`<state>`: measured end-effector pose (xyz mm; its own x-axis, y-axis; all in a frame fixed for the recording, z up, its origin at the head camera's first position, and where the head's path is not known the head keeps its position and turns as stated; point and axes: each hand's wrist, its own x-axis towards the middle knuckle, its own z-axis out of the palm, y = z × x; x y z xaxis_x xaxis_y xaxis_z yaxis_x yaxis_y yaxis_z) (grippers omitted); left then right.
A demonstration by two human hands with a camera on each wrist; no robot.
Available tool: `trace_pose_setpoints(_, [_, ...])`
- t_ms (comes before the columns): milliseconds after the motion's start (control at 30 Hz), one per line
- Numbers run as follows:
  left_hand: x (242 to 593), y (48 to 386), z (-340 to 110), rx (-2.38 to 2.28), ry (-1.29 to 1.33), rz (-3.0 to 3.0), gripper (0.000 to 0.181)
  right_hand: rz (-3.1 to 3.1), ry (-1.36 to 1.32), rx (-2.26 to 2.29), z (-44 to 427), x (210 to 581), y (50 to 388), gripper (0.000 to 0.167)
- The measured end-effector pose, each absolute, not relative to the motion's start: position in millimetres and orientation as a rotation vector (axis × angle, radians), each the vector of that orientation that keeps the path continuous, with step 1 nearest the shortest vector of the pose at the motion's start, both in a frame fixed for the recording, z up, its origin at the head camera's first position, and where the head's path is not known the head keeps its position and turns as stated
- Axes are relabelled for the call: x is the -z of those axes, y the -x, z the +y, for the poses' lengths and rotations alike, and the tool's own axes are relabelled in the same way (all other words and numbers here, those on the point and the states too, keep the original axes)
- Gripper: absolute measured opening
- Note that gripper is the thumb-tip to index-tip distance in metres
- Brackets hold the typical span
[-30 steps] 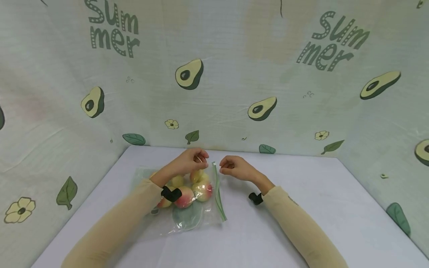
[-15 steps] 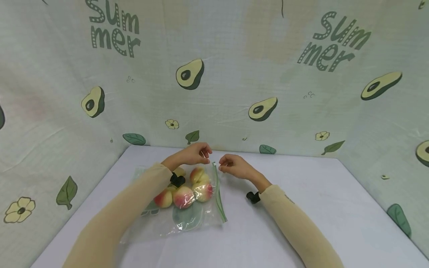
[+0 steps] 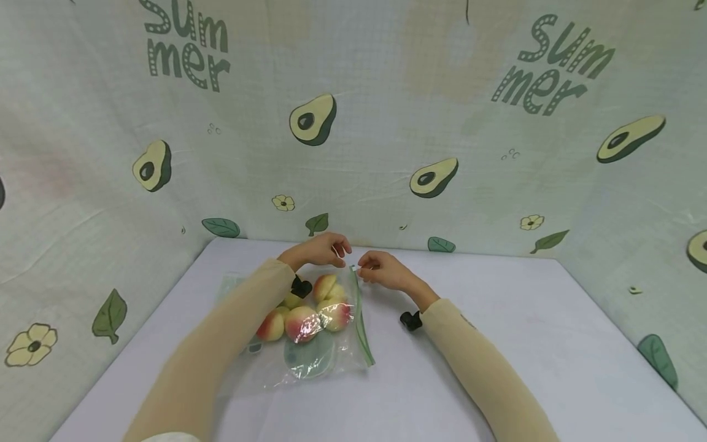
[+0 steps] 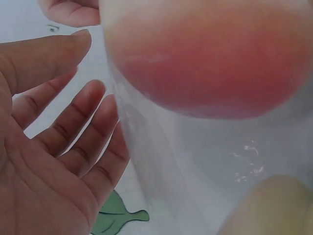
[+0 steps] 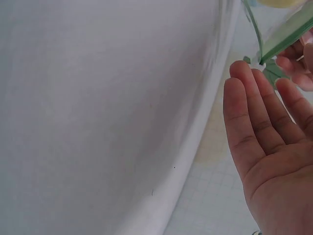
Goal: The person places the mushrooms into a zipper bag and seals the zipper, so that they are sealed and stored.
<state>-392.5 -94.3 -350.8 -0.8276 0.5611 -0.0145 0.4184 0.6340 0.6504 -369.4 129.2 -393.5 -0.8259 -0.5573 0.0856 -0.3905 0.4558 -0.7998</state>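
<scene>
A clear zip bag [image 3: 342, 359] with a green zip strip [image 3: 361, 325] along its right edge lies on the table. Inside it are several red-and-yellow peaches [image 3: 302, 323]. My left hand [image 3: 320, 249] hovers at the bag's far right corner. Its fingers are loosely bent and separate in the left wrist view, with a peach [image 4: 210, 73] close by under the plastic. My right hand [image 3: 389, 271] is just right of the same corner, its fingertips close to the small slider [image 5: 257, 65] on the zip. Contact with the slider cannot be told. Neither hand visibly grips anything.
A white-covered table [image 3: 486, 362] runs out to the right of the bag. Behind and at both sides stands a cloth backdrop [image 3: 375, 123] printed with avocados, leaves and flowers. Some pale green print shows through the bag's lower part.
My left hand has moved slightly away from me and right, off from above the peaches to the bag's corner. My right hand has shifted slightly left, closer to the zip's end.
</scene>
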Motion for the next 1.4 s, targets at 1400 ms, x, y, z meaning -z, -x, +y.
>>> trace_pose_setpoints(1400, [362, 400, -82, -0.947, -0.726, 2.535, 0.01, 2.493, 0.914, 1.381, 115, 381, 363, 0.033])
